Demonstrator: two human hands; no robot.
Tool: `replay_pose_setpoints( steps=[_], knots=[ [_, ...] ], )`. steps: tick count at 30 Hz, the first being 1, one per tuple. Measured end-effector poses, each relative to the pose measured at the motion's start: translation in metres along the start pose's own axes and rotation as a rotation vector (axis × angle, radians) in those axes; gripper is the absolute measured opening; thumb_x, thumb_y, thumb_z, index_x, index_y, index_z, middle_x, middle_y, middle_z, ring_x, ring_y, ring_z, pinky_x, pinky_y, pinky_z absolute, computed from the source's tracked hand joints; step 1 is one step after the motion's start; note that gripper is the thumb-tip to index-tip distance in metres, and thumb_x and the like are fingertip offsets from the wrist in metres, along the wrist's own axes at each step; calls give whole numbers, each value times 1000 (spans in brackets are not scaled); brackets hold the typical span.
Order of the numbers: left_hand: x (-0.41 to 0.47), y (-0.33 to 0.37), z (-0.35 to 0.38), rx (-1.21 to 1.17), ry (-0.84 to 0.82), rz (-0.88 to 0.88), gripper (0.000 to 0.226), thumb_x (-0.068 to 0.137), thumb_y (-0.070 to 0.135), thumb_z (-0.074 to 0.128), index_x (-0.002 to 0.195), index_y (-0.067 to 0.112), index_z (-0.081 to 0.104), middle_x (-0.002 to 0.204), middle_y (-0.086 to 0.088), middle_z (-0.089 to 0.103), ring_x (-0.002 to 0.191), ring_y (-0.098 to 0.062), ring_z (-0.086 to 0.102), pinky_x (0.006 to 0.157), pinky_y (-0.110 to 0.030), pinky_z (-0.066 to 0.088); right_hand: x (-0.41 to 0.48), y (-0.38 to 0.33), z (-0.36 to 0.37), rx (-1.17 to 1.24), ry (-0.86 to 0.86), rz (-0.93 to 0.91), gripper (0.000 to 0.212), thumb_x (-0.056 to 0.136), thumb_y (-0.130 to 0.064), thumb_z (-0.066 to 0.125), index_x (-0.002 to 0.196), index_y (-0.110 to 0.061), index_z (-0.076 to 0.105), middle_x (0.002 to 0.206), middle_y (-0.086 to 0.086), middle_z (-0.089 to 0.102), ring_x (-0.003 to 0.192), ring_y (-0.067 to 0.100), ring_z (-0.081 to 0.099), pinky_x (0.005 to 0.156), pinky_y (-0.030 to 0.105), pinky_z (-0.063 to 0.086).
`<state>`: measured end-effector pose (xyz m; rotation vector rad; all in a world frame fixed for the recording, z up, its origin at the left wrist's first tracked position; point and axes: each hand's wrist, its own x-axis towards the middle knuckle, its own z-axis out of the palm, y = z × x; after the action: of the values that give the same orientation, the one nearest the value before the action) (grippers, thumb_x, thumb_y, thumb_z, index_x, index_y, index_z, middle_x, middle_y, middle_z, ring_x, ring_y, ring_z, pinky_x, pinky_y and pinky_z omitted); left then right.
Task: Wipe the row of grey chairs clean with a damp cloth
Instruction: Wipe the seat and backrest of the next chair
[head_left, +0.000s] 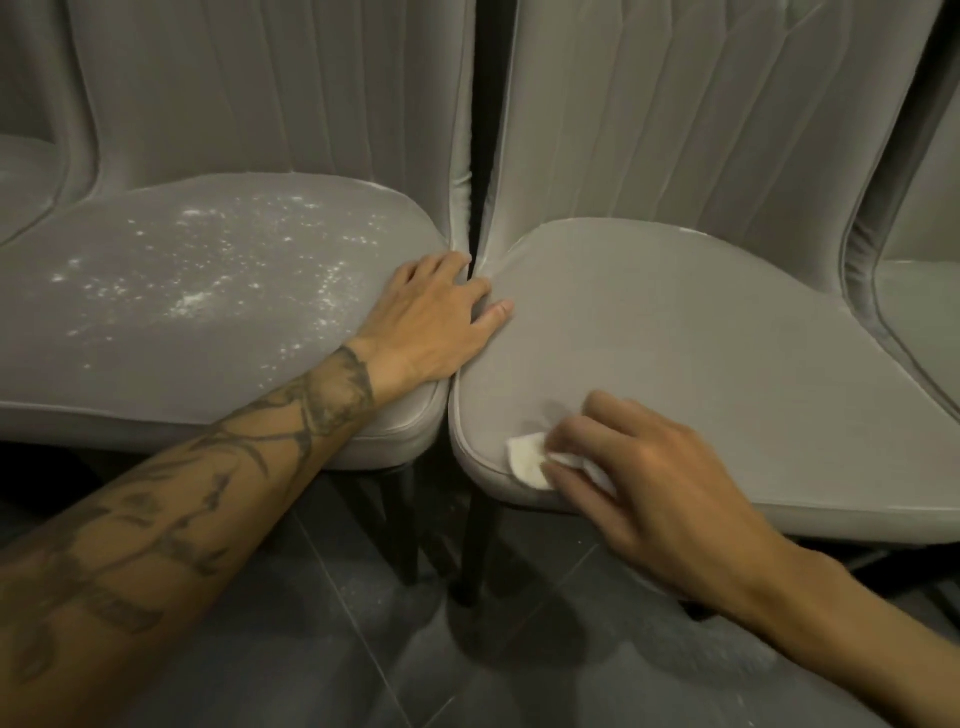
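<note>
Now, dusty seat: the grey padded chair with the ribbed back (208, 291) is speckled with white powder over most of its seat, so I judge it not yet wiped.
Left hand: the left hand (431, 322) lies flat with fingers spread, holding nothing, and bridges that seat's right edge and the next seat's left edge.
Clean seat: the second grey padded chair (701, 338) shows no specks and looks nearly finished.
Cloth: the small white crumpled cloth (527, 460) sits at this seat's front-left corner.
Right hand: the right hand (639, 478) has its fingers bent over the cloth, pinching it and pressing it down.
Remaining: the dusty seat is left to do. The chairs at the frame edges are too cropped to judge.
</note>
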<state>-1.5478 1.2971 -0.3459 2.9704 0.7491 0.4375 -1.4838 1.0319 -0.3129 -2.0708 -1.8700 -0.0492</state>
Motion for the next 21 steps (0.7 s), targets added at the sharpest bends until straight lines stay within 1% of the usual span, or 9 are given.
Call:
replay_pose_setpoints(
  steps=[2, 4, 7, 9, 11, 14, 16, 18, 21],
  knots=[
    [0, 0, 0, 1, 2, 0, 60, 104, 64, 27, 137, 25, 60, 152, -7, 43, 139, -29, 40, 117, -46, 27, 32, -23, 13, 9, 10, -32, 17, 101, -42, 50, 106, -28, 59, 99, -8, 50, 86, 14, 50, 73, 35, 47],
    [0, -2, 2, 11, 0, 4, 60, 104, 65, 27, 138, 27, 59, 154, -7, 42, 141, -29, 38, 118, -46, 26, 47, -34, 24, -43, -9, -82, 18, 101, -41, 48, 109, -28, 57, 102, -7, 50, 87, 12, 48, 75, 33, 45],
    [1, -4, 4, 15, 8, 9, 61, 103, 68, 26, 140, 31, 58, 159, -7, 38, 145, -29, 35, 119, -46, 24, 16, -15, 13, -33, -34, -72, 18, 102, -40, 48, 103, -25, 58, 99, -4, 49, 85, 18, 50, 70, 34, 44],
    [2, -6, 6, 26, 4, 15, 65, 102, 71, 23, 140, 32, 57, 161, -7, 37, 146, -29, 34, 120, -47, 24, -21, 14, -3, -50, -35, -8, 17, 102, -39, 49, 100, -25, 60, 96, -4, 49, 83, 20, 53, 68, 37, 47],
    [2, -7, 7, 36, 2, 12, 70, 99, 75, 19, 140, 33, 57, 161, -7, 37, 146, -30, 35, 120, -47, 25, -53, 44, -23, -76, -13, 125, 17, 102, -39, 50, 98, -27, 62, 94, -8, 48, 81, 17, 54, 67, 40, 50],
    [3, -7, 8, 40, -1, 2, 74, 99, 77, 16, 142, 32, 55, 163, -7, 35, 147, -30, 33, 121, -48, 24, -63, 52, -30, -89, 73, 233, 18, 100, -38, 51, 95, -26, 63, 91, -8, 49, 78, 16, 54, 65, 42, 50],
    [2, -7, 8, 38, -9, 4, 75, 99, 78, 15, 144, 32, 54, 163, -7, 34, 149, -29, 32, 122, -48, 23, -38, 26, -17, -34, 85, 194, 18, 101, -36, 51, 95, -24, 62, 92, -5, 50, 80, 20, 54, 69, 41, 49],
    [3, -8, 8, 35, -7, 2, 75, 99, 78, 15, 145, 32, 54, 164, -6, 34, 150, -28, 31, 123, -48, 22, -11, 1, 1, -20, 39, 107, 18, 101, -38, 49, 98, -24, 60, 95, -4, 50, 81, 19, 51, 68, 35, 44],
    [4, -10, 9, 48, -24, -1, 79, 97, 81, 12, 145, 33, 53, 164, -6, 34, 150, -28, 30, 123, -48, 22, -16, 9, 2, -47, 11, 60, 19, 101, -40, 47, 100, -26, 60, 96, -5, 49, 81, 17, 49, 66, 31, 43]
  ],
)
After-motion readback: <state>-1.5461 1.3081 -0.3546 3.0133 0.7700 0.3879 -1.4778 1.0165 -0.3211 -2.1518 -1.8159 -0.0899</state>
